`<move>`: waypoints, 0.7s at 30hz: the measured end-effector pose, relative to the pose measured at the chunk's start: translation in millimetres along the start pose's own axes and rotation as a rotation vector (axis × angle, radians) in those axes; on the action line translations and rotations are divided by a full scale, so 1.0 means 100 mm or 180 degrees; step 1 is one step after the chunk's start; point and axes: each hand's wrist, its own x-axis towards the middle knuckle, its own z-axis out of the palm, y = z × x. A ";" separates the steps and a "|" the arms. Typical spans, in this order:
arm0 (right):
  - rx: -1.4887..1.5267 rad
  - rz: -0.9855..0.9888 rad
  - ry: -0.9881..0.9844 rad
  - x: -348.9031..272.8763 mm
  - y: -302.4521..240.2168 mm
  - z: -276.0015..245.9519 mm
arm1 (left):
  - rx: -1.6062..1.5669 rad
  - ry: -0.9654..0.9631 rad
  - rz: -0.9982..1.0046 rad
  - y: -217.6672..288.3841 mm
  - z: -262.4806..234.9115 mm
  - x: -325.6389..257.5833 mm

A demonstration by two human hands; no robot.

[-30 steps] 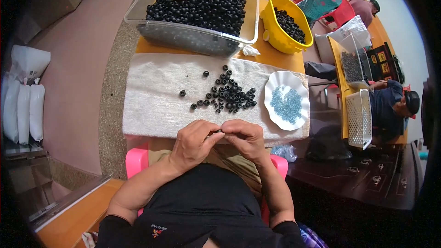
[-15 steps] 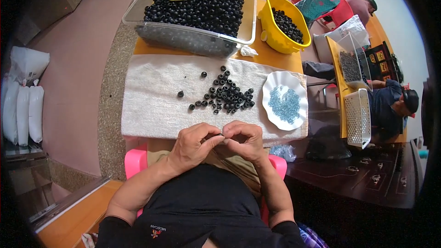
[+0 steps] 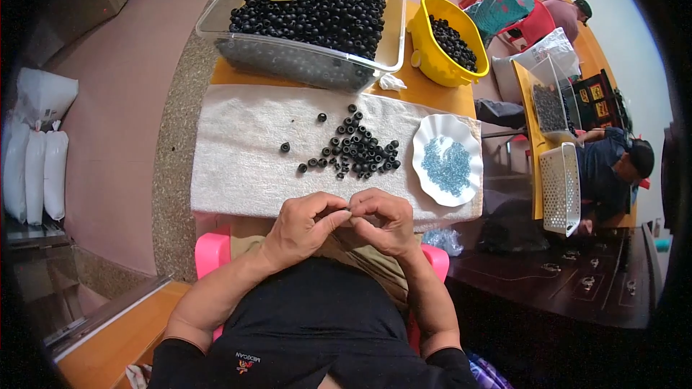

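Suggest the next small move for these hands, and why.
Probably part the fingertips slightly for a check: left hand and right hand meet by the towel's near edge, almost hiding the small dark piece between them.

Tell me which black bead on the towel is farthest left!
The lone bead left of the pile; every other bead on the white towel lies farther right, and none touches it.

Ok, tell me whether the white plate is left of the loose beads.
No: the white plate lies to the right of the loose beads.
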 end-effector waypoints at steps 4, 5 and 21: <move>0.0175 0.0132 -0.0059 -0.04 0.03 -0.04 | 0.0217 0.0100 0.0243 -0.04 0.05 -0.01; 0.0329 0.0307 -0.0086 -0.05 0.05 -0.04 | 0.0470 0.0229 0.0589 -0.05 0.05 0.00; 0.1401 0.0851 -0.0006 -0.10 0.14 0.06 | 0.1316 0.0595 0.1458 -0.04 0.02 0.01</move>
